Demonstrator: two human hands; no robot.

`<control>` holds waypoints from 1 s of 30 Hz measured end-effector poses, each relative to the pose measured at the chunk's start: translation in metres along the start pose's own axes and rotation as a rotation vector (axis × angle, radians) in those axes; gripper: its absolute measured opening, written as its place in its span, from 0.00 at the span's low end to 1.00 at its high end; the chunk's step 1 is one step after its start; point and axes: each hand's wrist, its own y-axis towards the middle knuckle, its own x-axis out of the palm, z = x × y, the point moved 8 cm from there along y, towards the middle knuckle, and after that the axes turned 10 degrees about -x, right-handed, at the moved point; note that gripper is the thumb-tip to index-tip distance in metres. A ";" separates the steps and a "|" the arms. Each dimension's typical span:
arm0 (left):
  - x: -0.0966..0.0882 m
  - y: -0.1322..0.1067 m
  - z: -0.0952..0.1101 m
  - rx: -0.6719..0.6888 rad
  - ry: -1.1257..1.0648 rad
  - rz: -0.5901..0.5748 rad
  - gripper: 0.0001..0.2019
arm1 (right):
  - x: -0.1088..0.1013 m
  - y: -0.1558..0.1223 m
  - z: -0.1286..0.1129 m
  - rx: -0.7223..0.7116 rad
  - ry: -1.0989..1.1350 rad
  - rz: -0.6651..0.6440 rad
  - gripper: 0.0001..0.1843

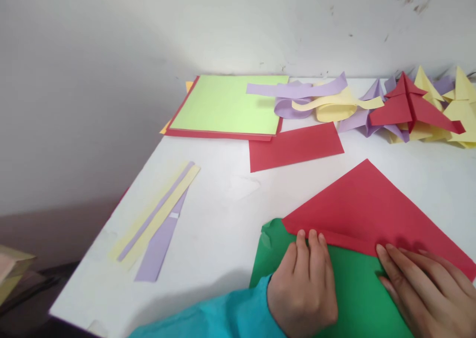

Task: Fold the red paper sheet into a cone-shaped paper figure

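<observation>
A sheet of red paper (368, 204), its far corner coming to a point, has a narrow strip folded up along its near edge. It lies partly on a green sheet (357, 288) with a crumpled left corner. My left hand (303, 283), in a turquoise sleeve, is bent over with its fingertips pressing on the folded strip; its thumb is hidden. Farther right, my right hand (427, 288) lies flat across the red paper with fingers stretched out, the fingertips at the fold's right part.
A light green sheet (230, 104) tops a paper stack at the back left of the white table (219, 229). A red rectangle (297, 147) lies beside it. Purple and yellow strips (163, 214) are at left. Looped paper gliders (336, 110) and folded paper planes (409, 104) line the wall.
</observation>
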 end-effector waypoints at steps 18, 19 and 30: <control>0.010 -0.015 0.003 0.048 0.137 -0.121 0.21 | -0.002 0.009 -0.001 -0.019 -0.050 -0.044 0.15; 0.010 -0.015 0.003 0.056 0.145 -0.129 0.22 | -0.002 0.010 -0.001 -0.008 -0.051 -0.048 0.15; 0.011 -0.002 -0.001 0.113 -0.186 -0.089 0.18 | -0.005 0.016 0.002 0.037 -0.016 -0.056 0.15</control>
